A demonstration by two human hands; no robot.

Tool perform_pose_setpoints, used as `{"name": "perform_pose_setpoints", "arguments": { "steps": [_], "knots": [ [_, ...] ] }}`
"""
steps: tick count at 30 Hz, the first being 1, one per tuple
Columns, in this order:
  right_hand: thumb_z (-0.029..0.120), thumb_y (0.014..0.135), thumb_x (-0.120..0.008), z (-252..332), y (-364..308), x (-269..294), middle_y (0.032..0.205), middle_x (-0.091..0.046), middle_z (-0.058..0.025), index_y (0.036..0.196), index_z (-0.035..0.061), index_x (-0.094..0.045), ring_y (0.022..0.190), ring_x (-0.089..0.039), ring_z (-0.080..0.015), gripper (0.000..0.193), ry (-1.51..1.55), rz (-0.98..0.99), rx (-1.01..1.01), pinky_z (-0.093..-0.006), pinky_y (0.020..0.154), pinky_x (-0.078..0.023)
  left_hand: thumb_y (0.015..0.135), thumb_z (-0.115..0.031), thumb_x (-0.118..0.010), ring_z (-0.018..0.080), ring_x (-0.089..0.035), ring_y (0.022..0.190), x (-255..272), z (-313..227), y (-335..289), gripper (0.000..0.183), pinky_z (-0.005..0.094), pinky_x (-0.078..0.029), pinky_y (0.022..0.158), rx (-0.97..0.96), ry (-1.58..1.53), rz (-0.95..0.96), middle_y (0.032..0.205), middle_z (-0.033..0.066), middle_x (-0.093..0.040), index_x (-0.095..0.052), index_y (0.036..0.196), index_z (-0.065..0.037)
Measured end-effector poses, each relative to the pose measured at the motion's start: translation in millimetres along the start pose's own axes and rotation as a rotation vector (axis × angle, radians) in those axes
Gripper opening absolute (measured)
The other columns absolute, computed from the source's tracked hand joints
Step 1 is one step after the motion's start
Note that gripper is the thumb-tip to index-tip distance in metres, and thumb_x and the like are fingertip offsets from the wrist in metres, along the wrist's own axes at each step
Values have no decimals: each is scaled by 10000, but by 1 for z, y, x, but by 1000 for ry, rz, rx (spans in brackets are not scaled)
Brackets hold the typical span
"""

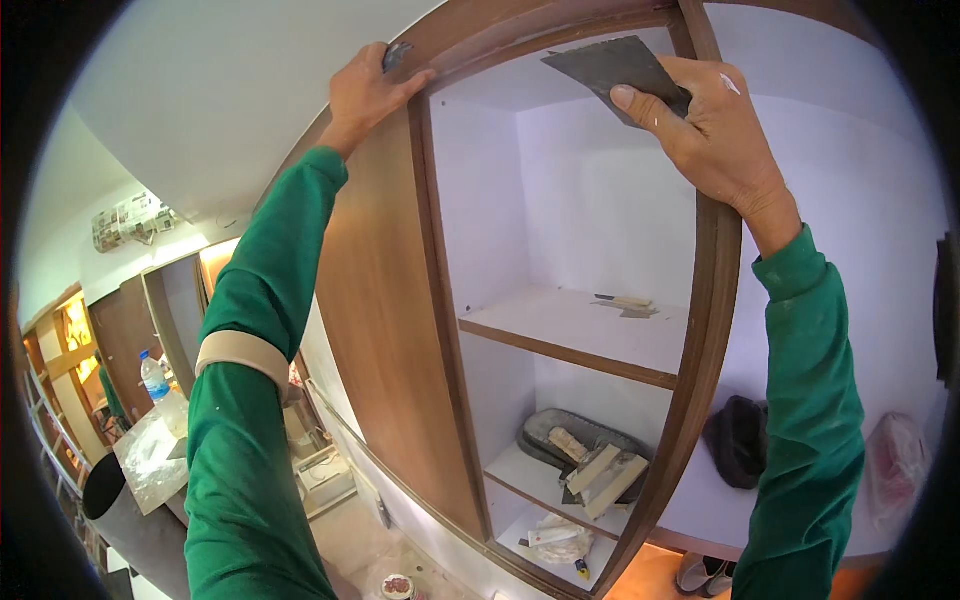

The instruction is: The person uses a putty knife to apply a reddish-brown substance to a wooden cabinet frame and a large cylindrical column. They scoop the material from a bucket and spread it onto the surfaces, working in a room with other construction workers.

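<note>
My right hand (700, 130) pinches a stiff, dark grey sheet of what looks like sandpaper (622, 72) between thumb and fingers. It is raised in front of the upper opening of a wooden cabinet (375, 290), beside the upright post. At the upper left corner of that opening, my left hand (372, 92) rests on the brown top frame (500, 50). Its thumb stretches along the frame; its other fingers are bent and partly hidden. By those fingertips shows a small dark grey piece (397, 57), too unclear to name.
Thin scrapers (628, 304) lie on the middle shelf (570, 322). Lower down, a dark tray (540, 425) holds light-coloured blocks, above a plastic bag (560, 540). At right stand a dark bag (737, 440) and a pinkish plastic bag (897, 465). A water bottle (153, 375) stands at left.
</note>
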State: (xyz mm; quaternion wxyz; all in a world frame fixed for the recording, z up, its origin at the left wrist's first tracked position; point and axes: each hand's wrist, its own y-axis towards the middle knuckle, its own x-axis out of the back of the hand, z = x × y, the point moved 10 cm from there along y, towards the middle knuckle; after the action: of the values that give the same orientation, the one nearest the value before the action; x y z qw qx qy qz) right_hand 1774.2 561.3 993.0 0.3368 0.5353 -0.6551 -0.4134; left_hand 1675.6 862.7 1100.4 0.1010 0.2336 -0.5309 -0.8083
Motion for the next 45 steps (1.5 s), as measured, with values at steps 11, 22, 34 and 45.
{"name": "perform_pose_setpoints", "arguments": {
  "steps": [11,22,34,45],
  "knots": [
    [231,858,-609,-3,1,-6,588,-548,-173,968,23,-694,578,-536,-318,250,44,86,-89,-408,621,-465,728,-536,-721,292,-648,799,-9,-6,3,564,388,-514,669,-26,44,-8,909,99,-655,-609,1002,-56],
    [259,855,-610,1,4,-3,740,-635,-188,1023,61,-706,767,-604,-362,277,-22,100,-29,-432,730,-493,749,-429,-731,270,-615,687,12,14,-9,421,364,-493,611,19,-124,-102,790,85,-630,-612,894,-52],
    [246,848,-596,13,-4,-9,852,-677,-99,879,95,-699,849,-628,-330,185,-50,188,-13,-438,734,-517,739,-339,-773,269,-643,688,64,-154,66,351,346,-519,600,-291,-423,-369,814,79,-660,-633,920,-74],
    [207,842,-589,29,-21,-6,783,-665,-76,840,88,-690,731,-635,-306,156,31,220,7,-420,636,-518,741,-348,-756,299,-635,701,54,-162,83,384,382,-516,634,-189,-389,-174,824,116,-655,-630,952,-53]
  ]
}}
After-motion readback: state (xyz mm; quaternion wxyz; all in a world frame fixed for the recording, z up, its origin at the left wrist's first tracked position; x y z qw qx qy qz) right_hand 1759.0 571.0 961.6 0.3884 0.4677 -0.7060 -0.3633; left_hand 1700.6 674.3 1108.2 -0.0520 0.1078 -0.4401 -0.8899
